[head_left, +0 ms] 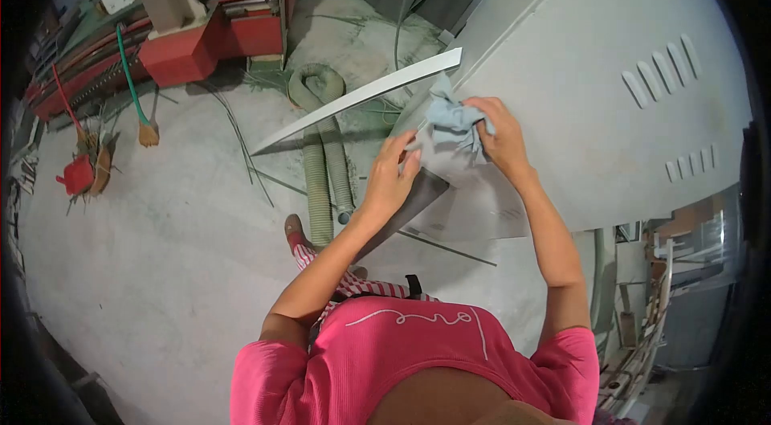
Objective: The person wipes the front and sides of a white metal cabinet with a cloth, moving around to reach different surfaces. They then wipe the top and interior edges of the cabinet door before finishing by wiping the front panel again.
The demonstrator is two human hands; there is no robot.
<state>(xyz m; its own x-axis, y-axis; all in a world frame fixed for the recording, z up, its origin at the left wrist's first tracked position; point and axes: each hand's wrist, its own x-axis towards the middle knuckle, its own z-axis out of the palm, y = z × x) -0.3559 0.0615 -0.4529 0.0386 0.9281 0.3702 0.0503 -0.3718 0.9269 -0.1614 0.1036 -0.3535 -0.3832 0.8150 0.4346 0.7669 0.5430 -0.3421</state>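
A light blue cloth (454, 116) is bunched in my right hand (502, 138), whose fingers are wrapped round its right side. The cloth hangs over the left part of a large grey panel or cabinet (578, 104) with slotted vents. My left hand (392, 180) is to the left of the cloth, near the panel's edge, with its fingers curled and apart and nothing seen between them. A long white strip (361, 96) slants across, its upper end just above the cloth.
A ribbed hose (317, 176) loops on the floor at centre left. At the upper left is a red machine (181, 59), with a green-handled broom (148, 133) and a red dustpan (76, 176) nearby. Thin strips lie on the floor. Boards (434, 3) lean at the top.
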